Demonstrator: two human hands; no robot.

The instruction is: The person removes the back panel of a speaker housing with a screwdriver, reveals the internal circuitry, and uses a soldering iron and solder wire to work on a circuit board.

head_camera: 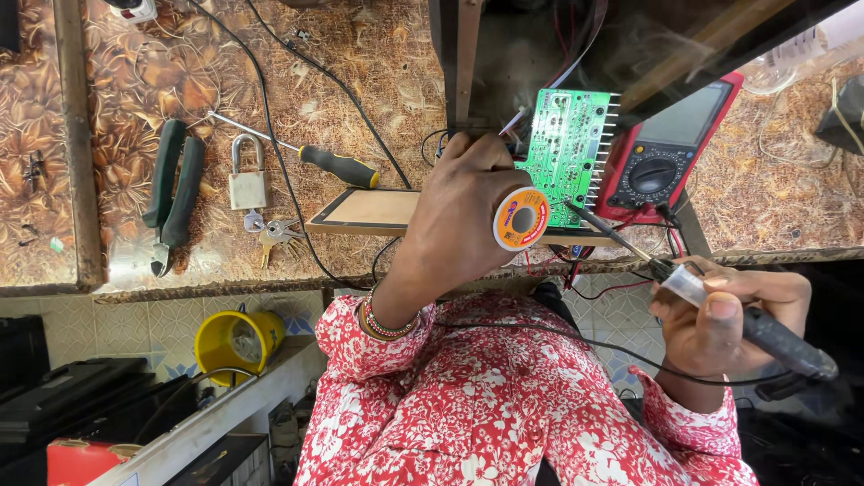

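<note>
My left hand [463,211] gripped a solder spool [520,219] against the green circuit board [567,144] on the tabletop [378,81]. My right hand [720,319] held the soldering iron [684,283], tip touching the board's near edge, beside a red multimeter [670,144].

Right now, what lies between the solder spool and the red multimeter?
In the head view, the green circuit board lies between the solder spool and the red multimeter, with the tip of the soldering iron beside it.
</note>
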